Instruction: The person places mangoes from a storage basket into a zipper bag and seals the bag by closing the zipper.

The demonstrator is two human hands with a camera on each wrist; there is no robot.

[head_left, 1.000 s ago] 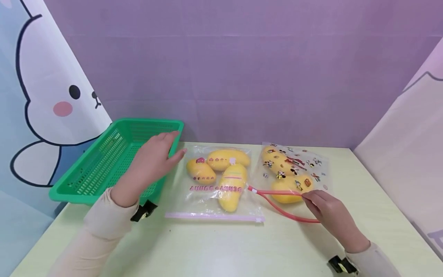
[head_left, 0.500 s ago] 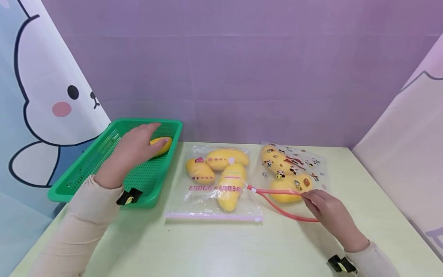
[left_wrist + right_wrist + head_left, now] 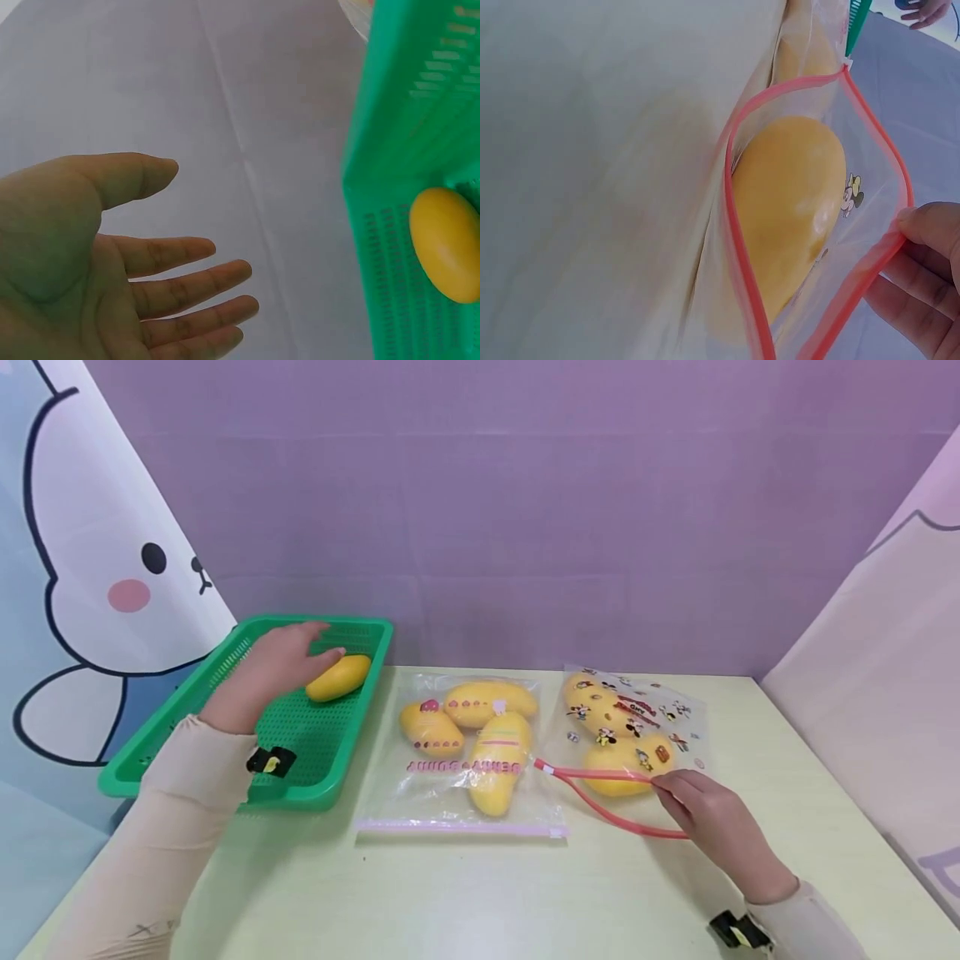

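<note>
My left hand (image 3: 281, 658) hangs over the green basket (image 3: 341, 752) with fingers and thumb spread, holding nothing. Beneath and to its right, one yellow mango (image 3: 340, 678) lies inside the basket; the left wrist view shows this mango (image 3: 448, 244) apart from the fingers (image 3: 196, 289). My right hand (image 3: 716, 822) pinches the upper red rim (image 3: 881, 251) of a clear zip bag (image 3: 690, 727) with cartoon prints, so its mouth gapes. Two mangoes are inside that bag, the nearer mango (image 3: 791, 202) showing through the opening.
Between basket and open bag lies a second clear zip bag (image 3: 390, 793) with a pink zip, holding three mangoes (image 3: 498, 764). All stand on a pale table (image 3: 465, 902). A purple cloth (image 3: 510, 527) rises behind it, with printed cloths on both sides.
My left hand has moved left, from the basket's right rim to over its middle, bringing the mango in the basket into sight. My right hand keeps its pinch on the red rim.
</note>
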